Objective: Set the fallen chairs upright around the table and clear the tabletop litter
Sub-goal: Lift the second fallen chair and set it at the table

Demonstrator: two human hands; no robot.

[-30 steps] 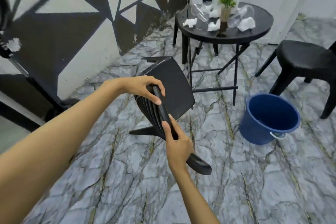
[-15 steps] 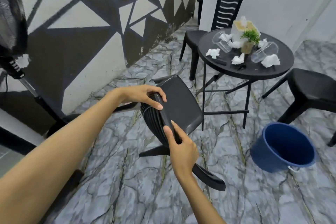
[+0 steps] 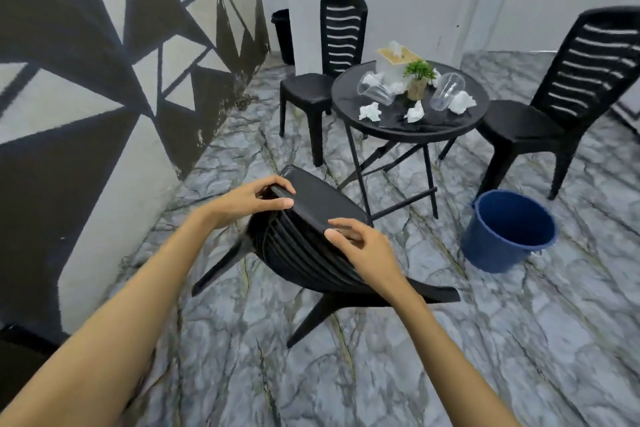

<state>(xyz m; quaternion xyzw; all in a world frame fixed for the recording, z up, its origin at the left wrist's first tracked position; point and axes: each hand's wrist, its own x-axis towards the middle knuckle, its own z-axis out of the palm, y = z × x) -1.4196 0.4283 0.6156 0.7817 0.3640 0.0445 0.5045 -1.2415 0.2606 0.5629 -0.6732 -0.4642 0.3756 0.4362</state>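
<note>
A black plastic chair (image 3: 311, 239) is tilted in front of me, its back toward me and its legs splayed over the floor. My left hand (image 3: 252, 201) grips the left top edge of its back. My right hand (image 3: 363, 250) holds the right side of the same edge. Beyond it stands a round black table (image 3: 349, 114) with crumpled tissues (image 3: 370, 112), two tipped clear plastic cups (image 3: 375, 91), a tissue box (image 3: 394, 61) and a small potted plant (image 3: 418, 80). Two more black chairs stand upright, one behind the table (image 3: 341, 45), one to its right (image 3: 568, 87).
A blue bucket (image 3: 509, 232) sits on the marble floor right of the tilted chair. A black-and-white patterned wall (image 3: 104, 80) runs along the left. A dark bin (image 3: 282, 35) stands in the far corner by a white door.
The chair has been lifted and turned so its back edge lies more level between my hands. My view has risen, showing both upright chairs and the door.
</note>
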